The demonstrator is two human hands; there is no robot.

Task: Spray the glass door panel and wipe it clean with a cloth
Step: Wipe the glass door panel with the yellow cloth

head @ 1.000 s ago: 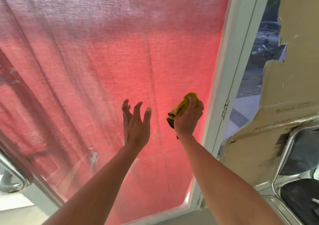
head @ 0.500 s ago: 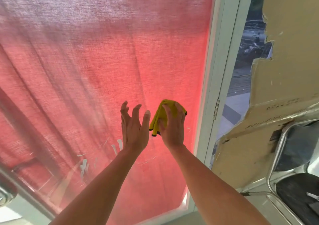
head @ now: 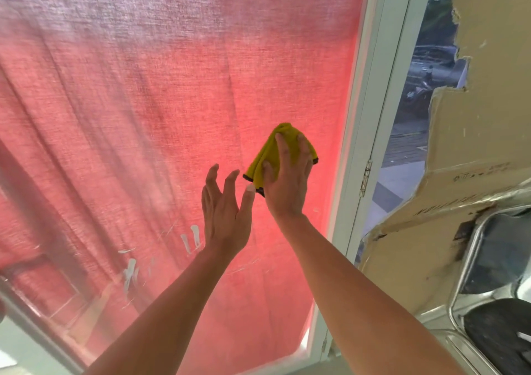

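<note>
The glass door panel (head: pixel 172 110) fills the view. The right hand (head: pixel 287 185) presses the yellow cloth (head: pixel 270 150) on it with straight fingers, near the door frame (head: pixel 370 116); the left hand (head: pixel 224 210), just beside, is released and empty. White smears (head: pixel 190 238) lie below and left of the cloth.

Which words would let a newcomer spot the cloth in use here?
Find the large glass door panel backed by red fabric. Near its white frame, the right hand presses a bunched cloth against the glass, the only yellow thing, black-edged.
</note>
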